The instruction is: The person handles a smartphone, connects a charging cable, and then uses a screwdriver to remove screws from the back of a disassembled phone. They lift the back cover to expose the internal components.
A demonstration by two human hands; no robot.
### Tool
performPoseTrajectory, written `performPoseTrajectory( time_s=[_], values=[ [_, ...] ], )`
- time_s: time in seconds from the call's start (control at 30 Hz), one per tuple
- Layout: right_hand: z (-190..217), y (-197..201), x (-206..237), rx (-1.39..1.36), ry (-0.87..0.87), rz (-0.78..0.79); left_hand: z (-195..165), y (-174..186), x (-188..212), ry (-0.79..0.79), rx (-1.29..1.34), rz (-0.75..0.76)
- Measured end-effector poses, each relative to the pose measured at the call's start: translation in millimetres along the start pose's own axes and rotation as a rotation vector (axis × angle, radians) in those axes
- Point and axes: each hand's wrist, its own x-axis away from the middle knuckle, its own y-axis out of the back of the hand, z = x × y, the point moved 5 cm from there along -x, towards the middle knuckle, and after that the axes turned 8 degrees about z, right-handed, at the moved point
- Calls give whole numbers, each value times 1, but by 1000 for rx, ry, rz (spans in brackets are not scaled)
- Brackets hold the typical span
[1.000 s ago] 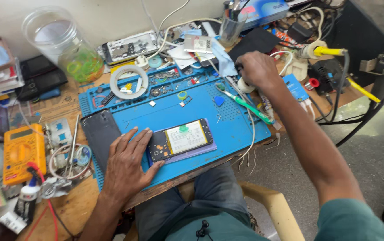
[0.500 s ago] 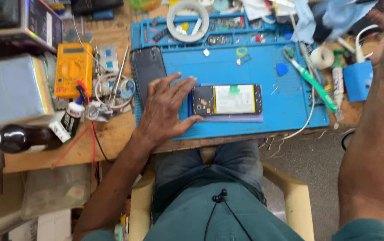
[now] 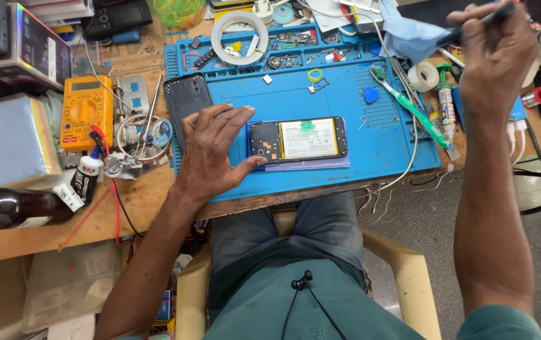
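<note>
Cluttered around a blue repair mat point(image 3: 295, 173), the bench shows a phone point(image 3: 299, 140) lying mid-mat, back cover point(image 3: 185, 101) already off and innards untouched, left hand point(image 3: 217, 151) spread flat at its end, right hand point(image 3: 497, 60) above the mat's far corner, fingers pinching a dark slim tool point(image 3: 481, 22).

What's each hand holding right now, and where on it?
Right hand grips a thin dark tool near its upper end. Left hand presses the opened phone's left end.

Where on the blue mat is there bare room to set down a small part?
Bare blue mat lies between the opened phone and the tray row, left of the blue pick. A strip is free beyond the phone's right end. The tray row and wooden bench are crowded.
</note>
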Motion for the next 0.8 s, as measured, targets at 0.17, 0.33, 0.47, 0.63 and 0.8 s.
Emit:
performPoseTrajectory(
  time_s=[0.17, 0.33, 0.47, 0.63, 0.8],
  values=[
    [60, -4, -6, 439, 247, 43, -8, 14, -20, -60, 83, -10],
    [65, -10, -6, -213, -187, -33, -21, 15, -55, -150, 114, 35],
    [53, -28, 34, -936, -600, -347, -7, 12, -49, -67, 35, 223],
    [61, -73, 75, -940, -509, -144, 7, -2, -21, -21, 26, 287],
    [67, -114, 90, -696, -365, -16, 11, -22, -10, 24, 55, 211]
  ],
)
